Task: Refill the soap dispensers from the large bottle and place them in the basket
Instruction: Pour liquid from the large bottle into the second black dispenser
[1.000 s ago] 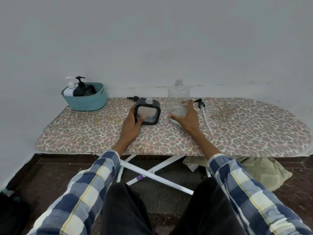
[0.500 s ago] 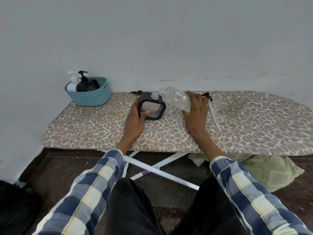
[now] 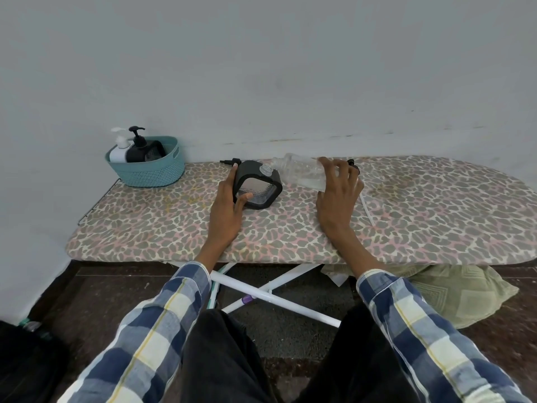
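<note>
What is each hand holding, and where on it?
The left hand grips the black square dispenser by its left side. The right hand holds the clear bottle around its bottom end.

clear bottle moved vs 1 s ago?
Yes. The clear bottle stood upright right of the square dispenser; the right hand now holds it tipped left, mouth over the dispenser's neck.

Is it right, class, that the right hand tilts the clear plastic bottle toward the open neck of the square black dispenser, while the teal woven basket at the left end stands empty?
Not quite. In the head view the teal woven basket is not empty: it holds a white pump dispenser and a black pump dispenser. The rest stands: the right hand tilts the clear plastic bottle toward the square black dispenser.
</note>
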A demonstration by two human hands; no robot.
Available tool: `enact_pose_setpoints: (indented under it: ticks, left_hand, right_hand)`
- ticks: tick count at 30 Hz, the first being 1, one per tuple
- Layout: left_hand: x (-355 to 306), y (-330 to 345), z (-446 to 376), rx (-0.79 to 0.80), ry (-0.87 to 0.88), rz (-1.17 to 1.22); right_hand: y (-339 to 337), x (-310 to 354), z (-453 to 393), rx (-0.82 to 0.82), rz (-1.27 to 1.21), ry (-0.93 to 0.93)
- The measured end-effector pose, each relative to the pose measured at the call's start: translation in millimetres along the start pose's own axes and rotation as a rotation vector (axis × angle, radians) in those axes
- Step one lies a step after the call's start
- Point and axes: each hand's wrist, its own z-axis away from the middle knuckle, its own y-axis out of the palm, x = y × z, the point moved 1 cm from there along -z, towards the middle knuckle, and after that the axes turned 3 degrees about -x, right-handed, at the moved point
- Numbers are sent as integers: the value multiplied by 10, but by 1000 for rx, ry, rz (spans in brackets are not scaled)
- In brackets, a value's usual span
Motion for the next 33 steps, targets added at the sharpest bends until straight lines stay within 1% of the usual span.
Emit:
enact_pose_setpoints:
  ticks: [7,14,25,33]
  left_hand:
    - [-2,-14,-10,-26,-14,-2]
    - [-7,-11,-6,-34,5,26]
    - [-23,-5,-12,-38,38,5]
    - [-28,-4,-21,-35,16,-1]
  right_hand:
    - [0,2,6,-13,-5,7]
    - [-8,8,3,-12,-4,20]
    - [-4,-1,6,-38,3,26]
    - [7,14,-20,6,6,39]
